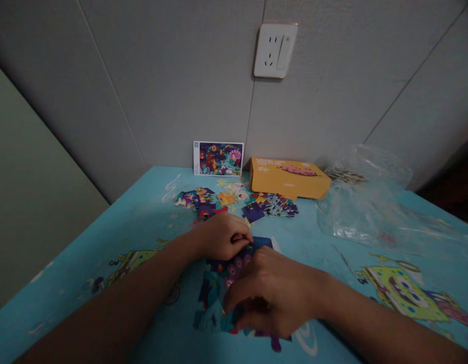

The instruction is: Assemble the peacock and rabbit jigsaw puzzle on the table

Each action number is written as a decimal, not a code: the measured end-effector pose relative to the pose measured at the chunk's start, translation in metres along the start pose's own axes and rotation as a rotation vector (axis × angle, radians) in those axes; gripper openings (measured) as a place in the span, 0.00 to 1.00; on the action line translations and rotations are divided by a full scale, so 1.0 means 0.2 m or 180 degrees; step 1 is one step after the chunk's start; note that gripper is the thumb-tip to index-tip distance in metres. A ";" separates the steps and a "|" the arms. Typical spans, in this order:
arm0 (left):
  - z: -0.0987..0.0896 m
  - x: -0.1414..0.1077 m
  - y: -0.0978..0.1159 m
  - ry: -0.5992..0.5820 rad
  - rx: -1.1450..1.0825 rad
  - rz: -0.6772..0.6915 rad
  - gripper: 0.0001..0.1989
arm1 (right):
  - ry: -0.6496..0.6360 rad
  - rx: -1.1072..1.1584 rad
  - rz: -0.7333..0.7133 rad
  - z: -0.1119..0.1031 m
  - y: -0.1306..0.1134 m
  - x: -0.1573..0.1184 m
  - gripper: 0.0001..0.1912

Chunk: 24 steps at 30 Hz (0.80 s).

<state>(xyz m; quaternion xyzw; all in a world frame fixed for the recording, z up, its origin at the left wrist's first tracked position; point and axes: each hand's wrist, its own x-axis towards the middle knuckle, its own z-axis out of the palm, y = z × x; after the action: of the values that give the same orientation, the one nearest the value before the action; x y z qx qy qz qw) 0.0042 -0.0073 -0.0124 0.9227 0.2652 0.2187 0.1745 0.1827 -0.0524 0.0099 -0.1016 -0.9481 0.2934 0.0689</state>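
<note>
Behind puzzle (pixel 234 273), ylw box (pixel 290 178) nr clr bag (pixel 370 217), contents unclear.

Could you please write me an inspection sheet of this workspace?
Surface: light blue tabletop covering printed with cartoon figures.
Job's things: partly joined puzzle under the hands; loose puzzle pieces beyond it; picture card upright against the wall.
Clutter: yellow box near the wall; crumpled clear plastic bag on the right.
Hands: left hand at the puzzle's far edge; right hand over its near right part, fingers curled. Whether either grips a piece is unclear.
Cables: nothing seen.
Surroundings: grey panelled wall with white socket plate.
</note>
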 end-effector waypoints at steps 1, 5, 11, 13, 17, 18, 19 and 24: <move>0.00 0.00 0.00 0.0006 -0.0002 0.0013 0.08 | 0.0000 0.0005 0.0005 0.00 -0.01 0.00 0.09; 0.00 0.00 0.00 0.0070 -0.0001 0.0113 0.08 | 0.0043 -0.0037 0.0088 0.00 -0.02 0.01 0.08; 0.00 0.00 0.01 0.0220 0.0136 0.0150 0.07 | 0.0132 -0.0160 0.0228 -0.01 -0.01 0.00 0.07; 0.00 0.01 0.00 0.0287 0.0210 0.0182 0.07 | 0.0185 -0.0140 0.0258 -0.02 0.01 0.00 0.06; -0.04 0.00 -0.07 0.1172 0.0642 -0.0245 0.09 | 0.0699 -0.0084 0.0480 -0.07 0.11 -0.04 0.08; -0.06 0.00 -0.10 0.1581 0.0872 -0.0584 0.10 | 0.1075 -0.0189 0.0750 -0.09 0.15 -0.06 0.11; -0.08 -0.01 -0.12 0.1941 0.1119 -0.1063 0.10 | 0.1435 -0.0335 0.1086 -0.11 0.18 -0.07 0.14; -0.16 -0.06 -0.25 0.2357 0.1690 -0.3499 0.19 | 0.2429 -0.0633 0.2000 -0.15 0.32 -0.12 0.17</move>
<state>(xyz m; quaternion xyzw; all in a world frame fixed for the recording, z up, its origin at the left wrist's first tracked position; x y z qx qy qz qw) -0.0406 0.0318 -0.0115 0.5319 0.7781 0.3261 -0.0726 0.2208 0.0101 -0.0026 -0.4882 -0.8023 0.1502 0.3090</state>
